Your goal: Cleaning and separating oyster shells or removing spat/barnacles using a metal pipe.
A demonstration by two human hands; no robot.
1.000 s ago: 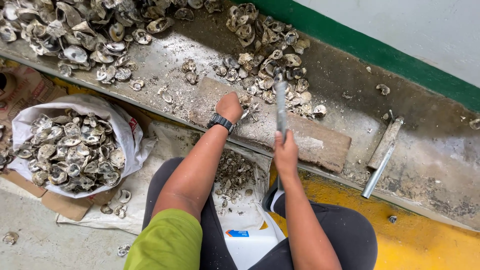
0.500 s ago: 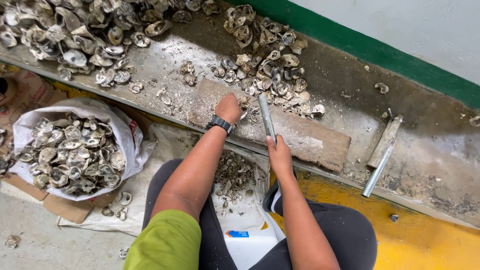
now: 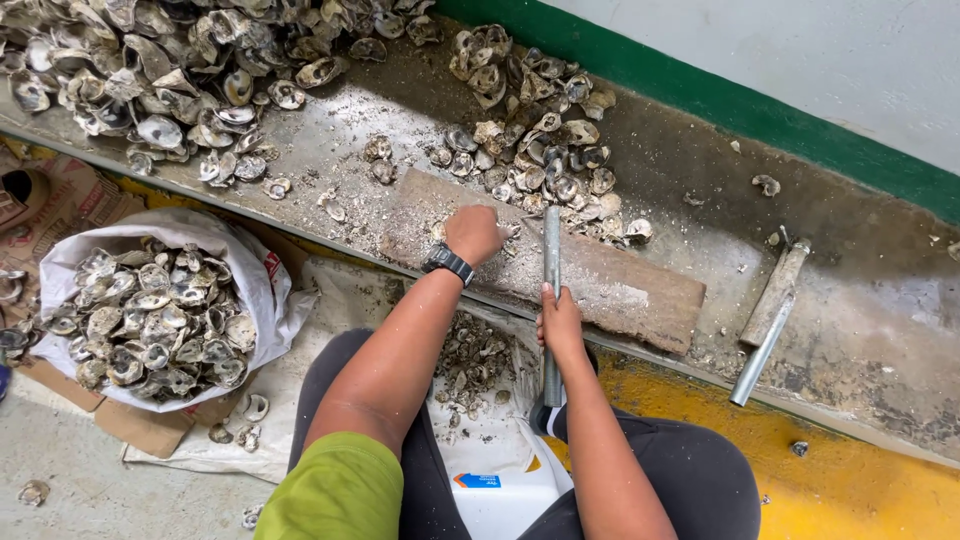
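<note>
Head view: right hand (image 3: pixel 560 325) on metal pipe (image 3: pixel 551 255) over board (image 3: pixel 640 290) edge.

A grimy concrete ledge (image 3: pixel 700 190) carries a large oyster shell heap (image 3: pixel 150 70) at ten o'clock, a smaller shell pile (image 3: pixel 535 130) at twelve, a wooden board (image 3: pixel 620 280) centrally and metal pipes (image 3: pixel 765 320) at three.

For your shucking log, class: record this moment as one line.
left hand: on oyster, worn wooden board | right hand: gripping grey metal rod | white shell sack left
</note>
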